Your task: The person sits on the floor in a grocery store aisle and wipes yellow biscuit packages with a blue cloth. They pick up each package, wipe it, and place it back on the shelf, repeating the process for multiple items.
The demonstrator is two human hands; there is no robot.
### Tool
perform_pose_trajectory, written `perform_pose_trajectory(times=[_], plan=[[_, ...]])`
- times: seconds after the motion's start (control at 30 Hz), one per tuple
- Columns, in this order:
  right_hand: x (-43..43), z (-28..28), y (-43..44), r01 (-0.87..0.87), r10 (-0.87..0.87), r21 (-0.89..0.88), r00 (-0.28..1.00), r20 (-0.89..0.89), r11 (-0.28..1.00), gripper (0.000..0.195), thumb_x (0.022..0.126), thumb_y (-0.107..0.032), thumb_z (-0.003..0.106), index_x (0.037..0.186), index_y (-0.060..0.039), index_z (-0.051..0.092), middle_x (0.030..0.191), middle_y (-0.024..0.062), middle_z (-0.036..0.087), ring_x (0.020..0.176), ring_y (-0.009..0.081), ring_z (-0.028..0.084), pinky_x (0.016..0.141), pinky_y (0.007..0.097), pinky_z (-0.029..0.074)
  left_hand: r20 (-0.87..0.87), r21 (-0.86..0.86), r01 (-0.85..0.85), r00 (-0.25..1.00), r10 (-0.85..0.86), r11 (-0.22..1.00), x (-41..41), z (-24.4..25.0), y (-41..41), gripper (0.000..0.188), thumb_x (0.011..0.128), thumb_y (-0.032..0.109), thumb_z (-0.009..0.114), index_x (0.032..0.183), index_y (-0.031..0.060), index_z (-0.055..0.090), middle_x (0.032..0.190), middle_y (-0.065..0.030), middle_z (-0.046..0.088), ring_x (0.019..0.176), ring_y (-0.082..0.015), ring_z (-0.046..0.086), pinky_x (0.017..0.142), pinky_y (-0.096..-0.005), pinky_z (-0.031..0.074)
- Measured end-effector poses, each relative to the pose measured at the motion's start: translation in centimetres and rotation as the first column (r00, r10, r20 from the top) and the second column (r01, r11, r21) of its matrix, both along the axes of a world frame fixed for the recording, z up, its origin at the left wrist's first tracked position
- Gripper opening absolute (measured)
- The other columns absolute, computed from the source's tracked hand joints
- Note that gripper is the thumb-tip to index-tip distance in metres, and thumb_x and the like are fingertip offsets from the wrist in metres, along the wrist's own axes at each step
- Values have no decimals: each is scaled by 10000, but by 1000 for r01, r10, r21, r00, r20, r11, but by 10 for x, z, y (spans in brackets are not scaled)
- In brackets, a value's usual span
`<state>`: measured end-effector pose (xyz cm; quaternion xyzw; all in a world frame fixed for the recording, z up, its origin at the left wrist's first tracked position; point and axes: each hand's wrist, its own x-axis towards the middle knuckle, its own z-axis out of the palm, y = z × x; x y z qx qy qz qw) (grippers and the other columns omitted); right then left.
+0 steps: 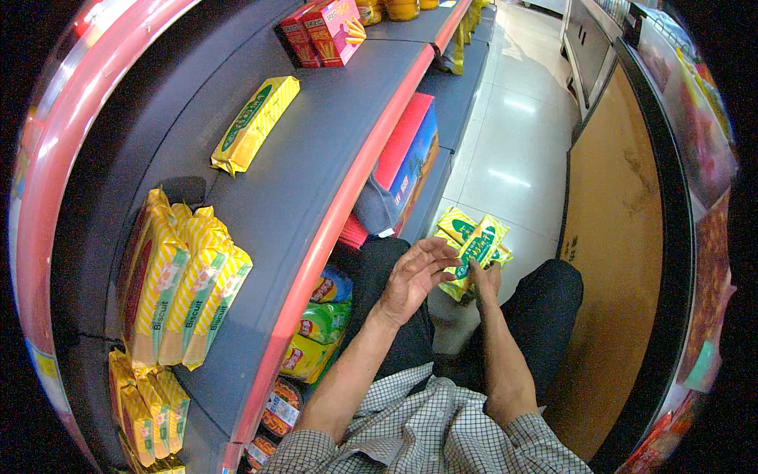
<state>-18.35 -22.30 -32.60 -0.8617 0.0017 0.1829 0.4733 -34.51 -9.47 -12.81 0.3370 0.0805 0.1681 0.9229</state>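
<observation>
My right hand (487, 283) grips a yellow-and-white striped biscuit pack (479, 246) with a green oval label, its thumb on the wrapper. Beneath it, crossing at an angle, are more packs of the same kind (456, 224), low down between my knees. Whether these rest on the floor or in the hand I cannot tell. My left hand (417, 275) hovers just left of them, palm turned up, fingers spread and holding nothing. On the grey shelf (284, 195) to the left, one similar pack (256, 124) lies alone, and several biscuit packs (189, 290) stand in a row.
Red snack boxes (323, 32) stand at the shelf's far end. A red shelf edge (349, 201) runs beside my left arm, with crisp bags (323, 323) and a blue-and-red box (408, 166) below. A brown panel (616, 237) borders the tiled aisle (509, 136) on the right.
</observation>
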Motion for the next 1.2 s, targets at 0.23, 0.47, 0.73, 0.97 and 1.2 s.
perform_pose_trajectory(times=[0.23,0.47,0.73,0.97,1.2], plan=[[0,-5,5,-74,73,1,985,155,997,669,787,-483,777,1170,32,588,1126,277,659,1061,454,627,900,536,487,32,8,-37,999,37,999,2,-1,-1,597,909,412,687,1347,40,525,1270,-167,640,1189,-301,621,993,-433,515],[4,2,2,-28,31,-83,999,31,996,665,769,-446,790,1226,-16,571,1194,259,625,1133,446,592,959,529,465,-185,32,10,983,-4,999,23,7,-15,512,970,331,624,1376,36,524,1351,-146,602,1305,-298,541,1058,-453,470],[7,1,2,10,-9,26,1000,-26,1000,695,787,-434,768,1283,13,576,1242,237,654,1155,414,621,976,493,478,-592,635,109,705,391,764,93,-109,-39,603,899,301,702,1343,-70,532,1361,-214,581,1270,-350,547,1058,-404,434],[24,-26,-6,112,-112,0,992,-60,994,756,778,-415,811,1301,64,548,1169,230,677,1047,359,665,926,435,514,-794,602,521,465,391,605,114,-170,-38,586,858,419,631,1286,24,567,1302,-229,610,1218,-423,567,1012,-536,438],[29,-52,-5,30,16,190,972,-236,981,591,821,-392,821,1178,35,619,943,94,666,795,194,628,676,322,517,-702,712,491,486,521,502,95,-193,-34,572,839,397,644,1290,67,522,1263,-231,569,1202,-445,522,1018,-570,380]])
